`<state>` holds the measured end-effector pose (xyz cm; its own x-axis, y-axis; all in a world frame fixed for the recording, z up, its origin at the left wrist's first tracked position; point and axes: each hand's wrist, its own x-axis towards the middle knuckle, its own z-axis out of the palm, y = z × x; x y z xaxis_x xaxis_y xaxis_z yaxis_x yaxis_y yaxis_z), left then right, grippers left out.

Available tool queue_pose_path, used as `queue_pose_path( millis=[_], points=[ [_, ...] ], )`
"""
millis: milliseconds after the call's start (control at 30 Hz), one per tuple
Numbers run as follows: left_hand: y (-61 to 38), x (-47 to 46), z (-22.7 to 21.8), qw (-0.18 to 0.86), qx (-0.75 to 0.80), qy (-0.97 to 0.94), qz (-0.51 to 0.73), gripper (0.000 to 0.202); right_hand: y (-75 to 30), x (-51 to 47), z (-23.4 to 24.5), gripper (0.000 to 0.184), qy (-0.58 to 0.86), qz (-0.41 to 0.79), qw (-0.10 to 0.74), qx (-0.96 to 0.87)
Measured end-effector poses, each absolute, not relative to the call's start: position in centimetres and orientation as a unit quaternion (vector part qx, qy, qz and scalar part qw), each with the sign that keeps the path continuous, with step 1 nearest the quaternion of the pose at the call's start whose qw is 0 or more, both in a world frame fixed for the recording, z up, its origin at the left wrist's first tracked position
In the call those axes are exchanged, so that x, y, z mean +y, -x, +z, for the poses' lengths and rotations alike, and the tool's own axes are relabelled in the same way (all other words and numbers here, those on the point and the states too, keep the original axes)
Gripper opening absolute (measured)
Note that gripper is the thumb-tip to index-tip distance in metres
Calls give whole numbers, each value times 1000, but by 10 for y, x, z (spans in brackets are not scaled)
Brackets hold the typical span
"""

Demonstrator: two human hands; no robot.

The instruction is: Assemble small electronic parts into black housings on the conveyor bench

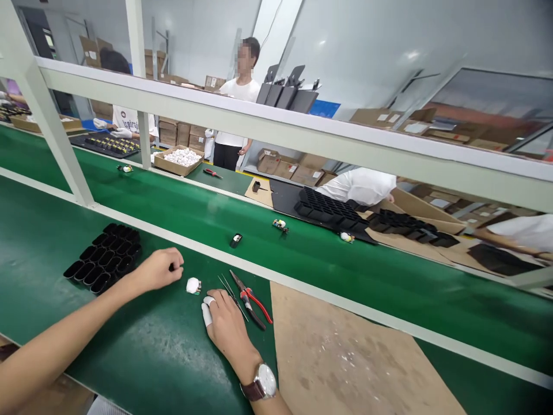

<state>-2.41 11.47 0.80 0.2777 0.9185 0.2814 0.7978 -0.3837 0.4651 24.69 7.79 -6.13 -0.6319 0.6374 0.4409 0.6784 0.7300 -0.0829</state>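
My left hand hovers just right of a block of black oval cups, its fingers curled in. A dark gap shows between thumb and finger; whether anything is inside is hidden. My right hand, with white finger cots on two digits and a watch at the wrist, lies on the green bench, fingers extended. Just beyond its fingertips sits a small circuit board with a white lump. Tweezers lie along the right side of this hand, and red-handled pliers lie beside them.
Beyond a pale rail, a green belt carries small assemblies, including a black cup with a white part. Brown board covers the bench at right. A white beam crosses above. Several people stand or work across the belt.
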Motion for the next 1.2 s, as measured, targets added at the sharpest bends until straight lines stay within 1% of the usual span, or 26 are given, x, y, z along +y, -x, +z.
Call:
queue_pose_path(
  millis=[100,133,233,333,400,500,567,633,700,767,800,900,967,1000,1100,1133,1200],
  points=[
    [14,100,-10,147,525,-785,294,22,-245,84,-55,13,371,-39,224,-900],
    [14,98,-15,154,522,-782,305,23,-244,86,-52,18,375,-31,224,-899],
    [19,95,-23,179,509,-773,332,29,-236,93,-43,45,378,31,225,-898],
    [26,93,-27,222,497,-760,355,28,-223,103,-39,59,374,102,229,-893],
    [31,91,-28,246,498,-752,356,26,-214,109,-39,59,376,118,229,-890],
    [36,88,-30,265,496,-754,338,42,-206,116,-43,49,384,112,220,-890],
    [37,87,-31,274,487,-763,323,50,-208,116,-46,46,409,97,214,-882],
    [37,85,-32,285,477,-774,304,54,-217,112,-47,50,450,90,206,-864],
    [36,84,-33,294,468,-783,288,59,-229,107,-45,62,476,113,195,-850],
    [33,82,-34,300,458,-789,278,64,-241,102,-41,73,455,158,189,-855],
    [32,82,-35,302,455,-791,276,65,-246,100,-38,76,430,179,187,-865],
    [30,82,-37,309,451,-791,276,65,-253,95,-34,69,369,207,182,-888],
    [29,83,-37,312,455,-788,274,65,-255,93,-33,65,383,206,179,-883],
    [29,83,-37,313,455,-788,273,67,-256,92,-33,66,396,206,178,-877],
    [30,84,-33,318,444,-793,270,80,-260,90,-32,81,391,219,175,-877],
    [30,85,-31,323,441,-794,267,85,-261,89,-32,83,376,227,176,-881],
    [31,85,-27,340,446,-789,253,90,-265,90,-32,81,347,240,180,-888]
  ],
)
